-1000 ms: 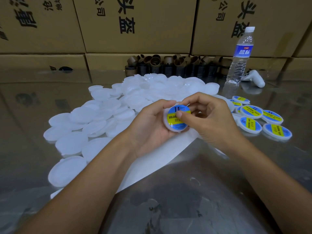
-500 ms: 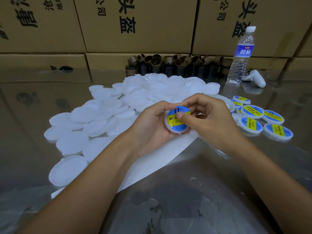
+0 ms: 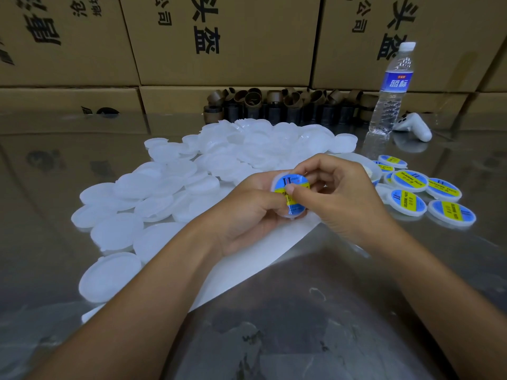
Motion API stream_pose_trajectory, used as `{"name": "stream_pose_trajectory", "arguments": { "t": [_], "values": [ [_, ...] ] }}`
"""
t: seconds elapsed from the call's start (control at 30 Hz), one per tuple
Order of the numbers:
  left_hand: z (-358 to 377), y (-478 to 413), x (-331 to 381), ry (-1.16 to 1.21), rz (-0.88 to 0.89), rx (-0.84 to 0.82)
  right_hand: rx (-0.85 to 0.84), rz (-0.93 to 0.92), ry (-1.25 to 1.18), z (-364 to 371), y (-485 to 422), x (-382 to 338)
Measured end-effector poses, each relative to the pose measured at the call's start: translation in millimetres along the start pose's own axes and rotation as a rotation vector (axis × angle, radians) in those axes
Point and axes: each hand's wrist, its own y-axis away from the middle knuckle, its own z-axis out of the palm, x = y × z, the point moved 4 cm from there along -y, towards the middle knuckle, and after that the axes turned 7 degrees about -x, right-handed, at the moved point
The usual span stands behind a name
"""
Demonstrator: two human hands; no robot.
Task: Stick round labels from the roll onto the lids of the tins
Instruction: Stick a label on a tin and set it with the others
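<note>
The white lid (image 3: 297, 212) is held over the bench (image 3: 301, 338), gripped by the left hand (image 3: 247, 218) and pinched by the right hand (image 3: 345, 201). It was turned slightly since before; the round label (image 3: 288, 181) seems fully pressed down, so laying aside is probably next.

The left forearm (image 3: 131, 303) and right forearm (image 3: 444, 292) are bare and slim, with bare wrists. The left hand (image 3: 244, 215) and right hand (image 3: 345, 204) are ungloved. The right thumbnail (image 3: 290, 189) seems trimmed short, though it shows small.
</note>
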Motion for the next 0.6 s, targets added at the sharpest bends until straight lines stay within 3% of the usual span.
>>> {"name": "stream_pose_trajectory", "arguments": {
  "t": [0.6],
  "values": [
    [1.8, 0.8, -4.0, -0.059, -0.039, -0.002, 0.052, 0.017, 0.178, -4.5, 0.0, 3.0]
  ]
}}
